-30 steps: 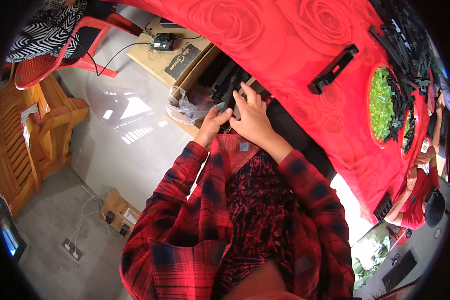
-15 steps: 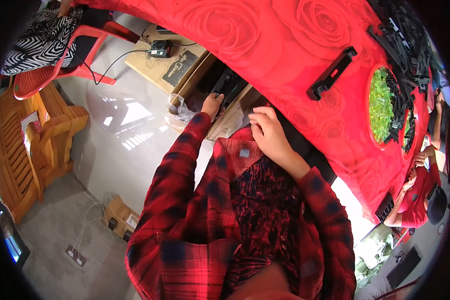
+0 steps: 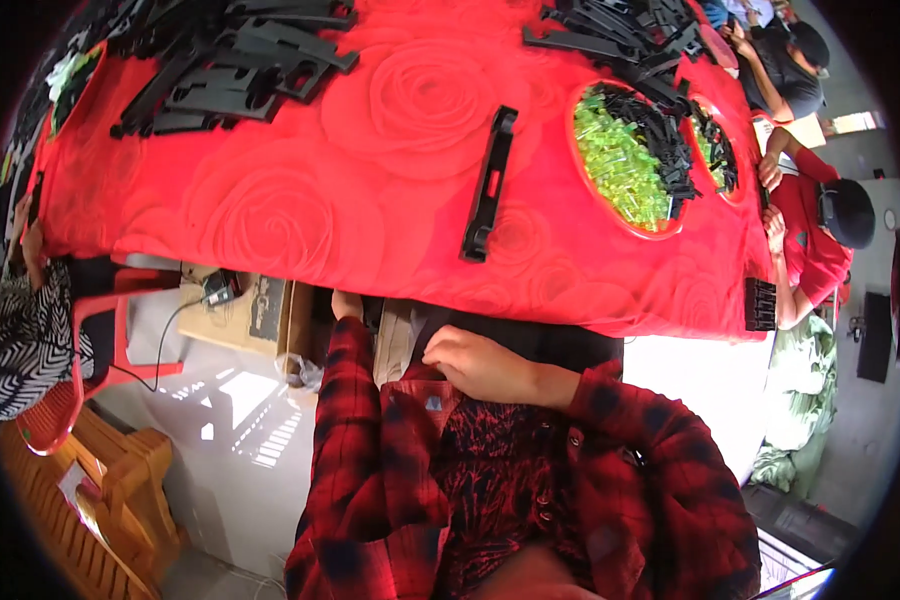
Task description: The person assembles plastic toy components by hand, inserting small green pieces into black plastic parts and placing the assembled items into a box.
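Note:
My left hand [image 3: 346, 304] reaches in under the edge of the red tablecloth, at an open cardboard box [image 3: 298, 325]. Its fingers are out of sight, so what it holds, if anything, does not show. In front of my body, just below the table edge, my right hand [image 3: 482, 366] hovers with its fingers curled together and nothing visible in them. On the rose-patterned red tablecloth [image 3: 370, 200] ahead lies a single long black plastic part [image 3: 489, 185] with a slot along its middle.
Black plastic parts [image 3: 240, 75] are heaped at the far left, more [image 3: 630, 40] at the far right. A red-rimmed basin [image 3: 625, 160] holds yellow-green and black small pieces. People [image 3: 810, 225] sit at the right; another [image 3: 30, 330] is at the left on a red chair [image 3: 65, 405].
My view has swung up and right, showing more of the table. The left hand has gone under the tablecloth's edge from the box's opening. My right hand's fingers have curled in.

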`<action>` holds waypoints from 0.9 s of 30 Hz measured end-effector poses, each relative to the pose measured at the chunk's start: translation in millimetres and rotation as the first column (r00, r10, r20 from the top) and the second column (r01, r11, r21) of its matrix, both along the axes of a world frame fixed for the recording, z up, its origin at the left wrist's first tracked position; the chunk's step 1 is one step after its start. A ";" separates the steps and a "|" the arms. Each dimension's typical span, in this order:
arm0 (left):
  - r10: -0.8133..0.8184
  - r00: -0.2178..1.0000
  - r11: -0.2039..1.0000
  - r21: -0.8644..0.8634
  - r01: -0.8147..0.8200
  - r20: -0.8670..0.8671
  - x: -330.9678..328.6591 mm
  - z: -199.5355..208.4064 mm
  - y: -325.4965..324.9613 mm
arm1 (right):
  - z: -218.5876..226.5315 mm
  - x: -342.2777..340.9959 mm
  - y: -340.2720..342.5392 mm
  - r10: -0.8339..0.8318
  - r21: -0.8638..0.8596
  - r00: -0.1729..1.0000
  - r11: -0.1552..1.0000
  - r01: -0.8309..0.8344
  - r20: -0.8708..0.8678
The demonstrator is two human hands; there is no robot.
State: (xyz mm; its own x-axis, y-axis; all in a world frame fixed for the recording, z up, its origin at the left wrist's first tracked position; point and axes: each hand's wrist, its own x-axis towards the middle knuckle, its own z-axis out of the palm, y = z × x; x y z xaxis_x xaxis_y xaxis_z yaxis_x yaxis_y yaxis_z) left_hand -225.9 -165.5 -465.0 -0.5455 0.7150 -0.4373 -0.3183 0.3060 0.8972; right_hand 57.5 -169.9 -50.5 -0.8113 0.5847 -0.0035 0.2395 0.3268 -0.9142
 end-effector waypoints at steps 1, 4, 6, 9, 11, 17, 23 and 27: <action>0.164 0.782 0.939 0.147 -0.310 0.601 16.6 3.5 18.7 | -0.1 7.3 2.5 -0.035 0.015 0.999 0.999 0.034 0.015; 0.070 0.793 0.961 0.172 -0.217 0.605 30.2 27.4 21.4 | 5.2 23.2 6.8 0.009 -0.010 0.997 1.000 -0.008 0.076; -0.017 0.955 0.990 0.141 -0.026 0.297 13.5 50.5 6.0 | 13.1 29.4 12.5 0.043 0.008 0.995 0.999 -0.044 0.091; 0.057 0.998 0.993 -0.105 -0.058 -0.010 45.0 163.4 1.4 | 23.5 50.2 25.1 0.032 -0.030 0.992 0.999 -0.029 0.120; 0.132 0.965 0.986 -0.074 -0.152 -0.225 23.5 208.5 -32.2 | 43.1 50.3 33.5 0.060 -0.068 0.996 0.996 -0.055 0.068; 0.406 0.845 0.903 0.293 -0.313 -0.349 41.2 384.2 -42.4 | 56.3 76.4 48.2 0.000 -0.085 0.999 0.996 -0.005 -0.054; 0.020 0.891 0.912 0.375 0.170 -0.453 115.7 494.6 34.3 | 51.9 85.7 44.7 -0.034 -0.163 0.988 0.987 0.009 -0.149; -0.225 0.283 0.823 -0.026 0.567 -0.932 161.4 472.1 95.0 | 63.2 105.2 51.0 -0.070 -0.134 0.987 0.990 0.051 -0.142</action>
State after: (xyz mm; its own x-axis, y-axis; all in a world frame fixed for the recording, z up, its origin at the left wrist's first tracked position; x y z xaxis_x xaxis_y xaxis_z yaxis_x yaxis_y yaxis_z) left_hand -64.6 -70.5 7.1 -0.0874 0.9394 0.3316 0.7772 -0.1440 0.6126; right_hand 162.6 -118.9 12.7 -0.7719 0.6348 0.0338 0.1156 0.1925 -0.9745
